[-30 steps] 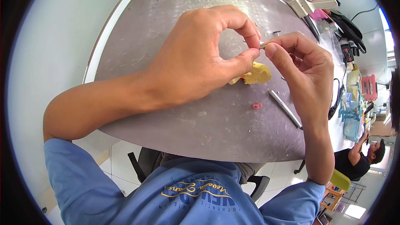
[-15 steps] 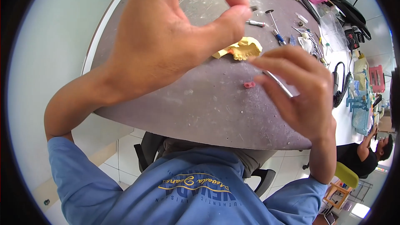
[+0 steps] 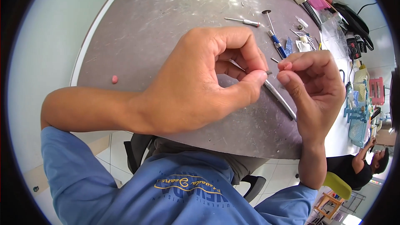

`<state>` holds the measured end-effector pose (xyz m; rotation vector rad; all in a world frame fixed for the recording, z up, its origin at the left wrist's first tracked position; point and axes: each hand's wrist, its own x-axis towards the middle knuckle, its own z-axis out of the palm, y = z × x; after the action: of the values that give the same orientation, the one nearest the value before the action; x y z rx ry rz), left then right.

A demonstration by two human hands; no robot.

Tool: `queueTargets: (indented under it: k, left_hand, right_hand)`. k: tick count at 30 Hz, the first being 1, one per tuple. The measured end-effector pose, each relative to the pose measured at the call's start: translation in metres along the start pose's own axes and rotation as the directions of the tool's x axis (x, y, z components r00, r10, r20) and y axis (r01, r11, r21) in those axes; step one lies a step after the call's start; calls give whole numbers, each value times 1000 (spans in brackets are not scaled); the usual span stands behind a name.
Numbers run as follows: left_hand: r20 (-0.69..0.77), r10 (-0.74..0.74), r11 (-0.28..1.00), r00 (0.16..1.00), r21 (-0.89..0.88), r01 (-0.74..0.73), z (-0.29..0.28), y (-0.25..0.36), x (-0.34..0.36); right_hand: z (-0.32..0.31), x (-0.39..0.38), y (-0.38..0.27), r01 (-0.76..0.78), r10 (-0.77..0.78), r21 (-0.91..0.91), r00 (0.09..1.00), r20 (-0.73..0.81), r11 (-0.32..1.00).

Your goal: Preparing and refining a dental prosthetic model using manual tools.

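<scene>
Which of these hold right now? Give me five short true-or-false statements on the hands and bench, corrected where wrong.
1. The left hand pinches a small grey piece. True.
2. The pink lump lies between the hands. False: the pink lump lies beyond the left forearm.
3. The right hand touches the left hand. False: a gap separates the right hand from the left hand.
4. The screwdriver lies on the bench. True.
5. The blue-handled tool is upright. False: the blue-handled tool lies flat.

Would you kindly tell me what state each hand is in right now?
Left hand: closed, pinching a small dark piece.
Right hand: loosely curled; whether it holds anything cannot be told.
</scene>
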<state>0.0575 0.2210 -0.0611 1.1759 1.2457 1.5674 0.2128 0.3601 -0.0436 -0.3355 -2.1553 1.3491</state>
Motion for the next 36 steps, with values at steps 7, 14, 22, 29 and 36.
queueTargets:
  k: [7, 14, 22, 29, 36]
  left_hand:
    - [24, -57, 998, 998, -10, 58, -4, -9, 2]
    - [18, -85, 996, 996, -12, 85, -3, -9, 2]
    - [23, -84, 996, 996, -4, 84, -4, -9, 3]
    - [18, -131, 990, 991, 52, 129, -4, -6, 2]
    - [26, -144, 990, 989, 15, 144, -5, -4, 3]
  right_hand:
    - [4, -3, 1, -90, 83, 123, 995, 58, 988]
    - [4, -3, -2, -130, 121, 124, 990, 73, 984]
    - [5, -2, 0, -88, 81, 66, 991, 103, 994]
    - [6, -2, 1, -82, 75, 67, 992, 106, 994]
    - [5, -2, 2, -173, 168, 87, 983, 68, 981]
